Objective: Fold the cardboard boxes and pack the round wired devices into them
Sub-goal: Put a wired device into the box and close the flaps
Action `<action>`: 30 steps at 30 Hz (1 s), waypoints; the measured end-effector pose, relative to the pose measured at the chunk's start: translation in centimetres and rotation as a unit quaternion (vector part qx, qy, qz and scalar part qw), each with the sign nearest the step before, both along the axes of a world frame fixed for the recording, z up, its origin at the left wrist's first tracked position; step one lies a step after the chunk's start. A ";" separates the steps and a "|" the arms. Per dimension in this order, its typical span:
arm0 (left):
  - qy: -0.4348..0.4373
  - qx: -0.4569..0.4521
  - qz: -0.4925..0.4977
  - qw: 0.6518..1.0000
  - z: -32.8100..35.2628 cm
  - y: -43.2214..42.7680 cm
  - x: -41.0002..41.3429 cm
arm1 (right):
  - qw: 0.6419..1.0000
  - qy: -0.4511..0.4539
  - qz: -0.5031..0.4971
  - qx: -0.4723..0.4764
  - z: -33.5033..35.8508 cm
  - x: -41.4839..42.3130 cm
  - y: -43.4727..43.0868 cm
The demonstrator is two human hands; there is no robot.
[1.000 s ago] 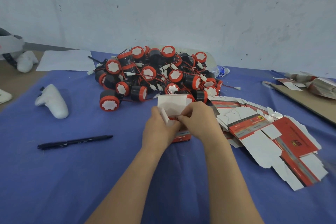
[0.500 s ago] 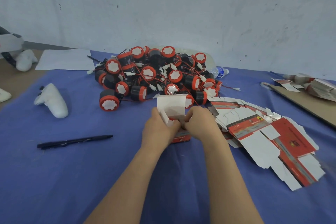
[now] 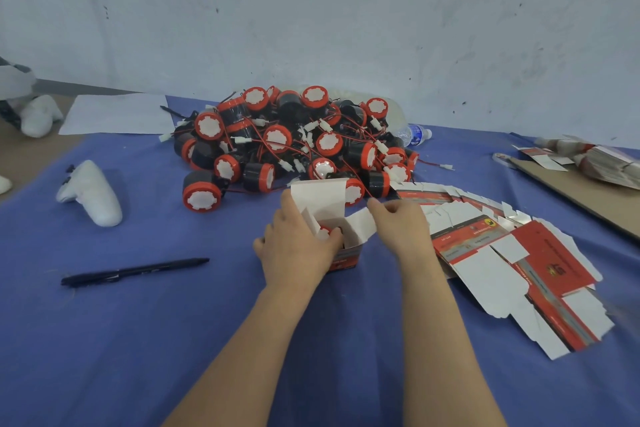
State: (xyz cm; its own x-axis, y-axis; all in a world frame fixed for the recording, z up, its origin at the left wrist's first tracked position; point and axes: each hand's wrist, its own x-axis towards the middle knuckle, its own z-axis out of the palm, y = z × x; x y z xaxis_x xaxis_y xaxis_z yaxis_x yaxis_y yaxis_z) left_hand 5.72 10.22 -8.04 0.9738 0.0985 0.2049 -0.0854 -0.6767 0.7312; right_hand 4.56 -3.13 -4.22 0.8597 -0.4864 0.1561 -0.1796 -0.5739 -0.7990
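Observation:
A small red and white cardboard box (image 3: 346, 255) stands upright on the blue cloth with its top flaps open. A round red and black device (image 3: 325, 231) sits inside it, mostly hidden. My left hand (image 3: 294, 246) grips the box's left side, thumb over the opening. My right hand (image 3: 401, 229) is just right of the box, its fingers curled beside the right flap (image 3: 362, 224); whether it touches the flap is unclear. A pile of round wired devices (image 3: 287, 146) lies behind the box. Flat unfolded boxes (image 3: 512, 263) are fanned out to the right.
A black pen (image 3: 133, 271) lies on the blue cloth (image 3: 138, 340) at the left. A white controller (image 3: 91, 192) sits further left, a white sheet (image 3: 117, 113) behind it. A plastic bottle (image 3: 415, 133) lies behind the pile. A brown board (image 3: 571, 194) with bundled stock is at the far right.
My right hand has moved off the box opening to the right, and the right flap now stands open. My left hand still grips the box, with the device now showing inside.

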 end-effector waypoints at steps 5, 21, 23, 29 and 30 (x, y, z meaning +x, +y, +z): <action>-0.002 -0.072 -0.032 0.997 -0.3 0.0 0.0 | 0.995 0.051 0.083 0.013 -0.4 -0.1 0.5; 0.100 -0.432 -0.217 0.870 -0.6 2.4 1.2 | 0.972 0.071 0.199 0.104 -1.8 0.3 1.1; 0.058 -0.403 -0.202 0.891 -0.8 2.2 1.0 | 0.971 0.014 0.211 0.111 -2.0 0.3 1.4; 0.030 -0.434 -0.128 0.891 -0.6 2.1 1.1 | 0.936 0.045 0.330 0.114 -1.9 -0.5 0.8; 0.019 -0.409 -0.113 0.905 -0.6 2.1 1.1 | 0.927 0.072 0.348 0.124 -2.0 -0.6 0.5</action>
